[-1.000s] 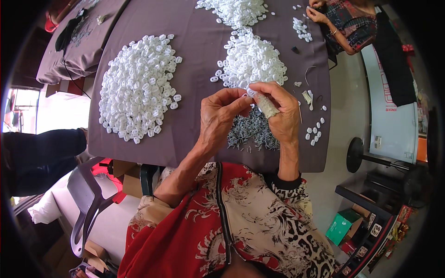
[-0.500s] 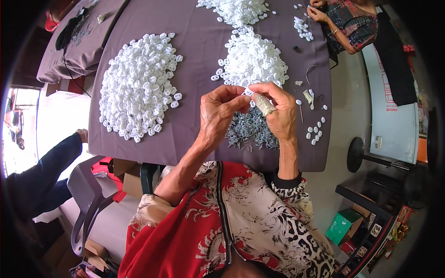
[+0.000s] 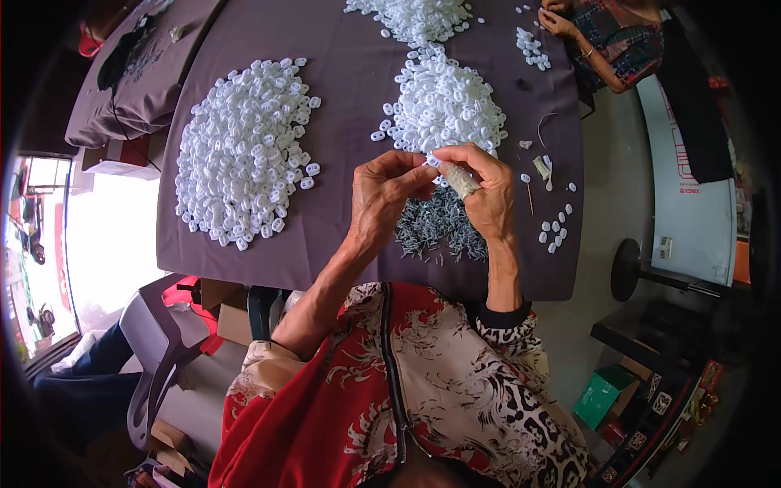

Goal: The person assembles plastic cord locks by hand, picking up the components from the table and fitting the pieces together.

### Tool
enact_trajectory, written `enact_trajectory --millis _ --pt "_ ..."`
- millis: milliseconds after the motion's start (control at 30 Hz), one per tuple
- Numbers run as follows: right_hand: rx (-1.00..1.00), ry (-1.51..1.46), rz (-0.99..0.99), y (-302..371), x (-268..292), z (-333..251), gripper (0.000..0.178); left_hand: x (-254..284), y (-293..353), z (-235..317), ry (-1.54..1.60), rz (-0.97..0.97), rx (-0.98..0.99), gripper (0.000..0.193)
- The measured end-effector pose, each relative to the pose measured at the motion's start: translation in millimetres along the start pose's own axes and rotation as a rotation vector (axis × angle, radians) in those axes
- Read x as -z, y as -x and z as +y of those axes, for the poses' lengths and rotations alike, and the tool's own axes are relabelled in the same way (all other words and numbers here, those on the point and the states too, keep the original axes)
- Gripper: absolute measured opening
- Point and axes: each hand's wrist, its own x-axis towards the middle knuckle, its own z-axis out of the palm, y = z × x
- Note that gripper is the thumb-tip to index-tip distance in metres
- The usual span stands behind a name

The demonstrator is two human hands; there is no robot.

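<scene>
Pinched between both my hands is a small white oval plastic piece (image 3: 432,162). My left hand (image 3: 381,191) holds it from the left with thumb and forefinger closed. My right hand (image 3: 490,195) grips it from the right, and a beige wrap (image 3: 460,180) covers its thumb. My fingertips partly hide the piece. Just under my hands lies a heap of small dark grey pins (image 3: 442,226). Beyond my fingers rises a pile of white oval pieces (image 3: 443,106), some with two dark openings.
Another pile of white pieces (image 3: 244,154) covers the left of the brown cloth-covered table (image 3: 346,89). Several loose white pieces (image 3: 553,232), a thin stick (image 3: 530,198) and a beige scrap (image 3: 543,167) lie at right. A co-worker's hands (image 3: 559,18) work at the far right corner.
My right hand has shifted slightly left and tilted, still pinching the piece. My left hand is almost unmoved. At the left, another person's leg has moved away from the table.
</scene>
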Motion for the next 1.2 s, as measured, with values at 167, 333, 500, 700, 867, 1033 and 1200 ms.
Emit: enact_trajectory --millis 167,333,500,700,867,1033,1200 --pt "-0.086 -0.084 0.017 2.5 -1.2 1.5 0.016 3.0 0.6 -1.7 0.021 -0.032 0.028 0.015" --pt "-0.145 -0.137 0.013 3.9 -2.9 3.4 0.016 3.1 1.5 -1.1 0.058 -0.015 0.075 0.013" --pt "-0.124 -0.123 0.015 3.5 -3.3 3.3 0.016 1.4 2.2 -1.9 0.109 -0.001 0.062 0.011" --pt "-0.114 -0.103 0.026 3.1 -3.9 3.2 0.015 -0.3 3.0 -1.3 0.085 0.004 0.028 0.013" --pt "-0.098 -0.096 0.023 2.9 -3.7 1.8 0.015 -1.4 4.2 -1.2 0.095 0.028 0.012 0.013" --pt "-0.096 -0.090 0.020 1.8 -4.0 2.0 0.015 -1.6 5.4 -1.4 0.090 0.047 -0.007 0.013" --pt "-0.113 -0.140 0.010 0.5 -2.7 -0.3 0.015 -1.3 5.9 -2.2 0.088 0.052 -0.009 0.014"
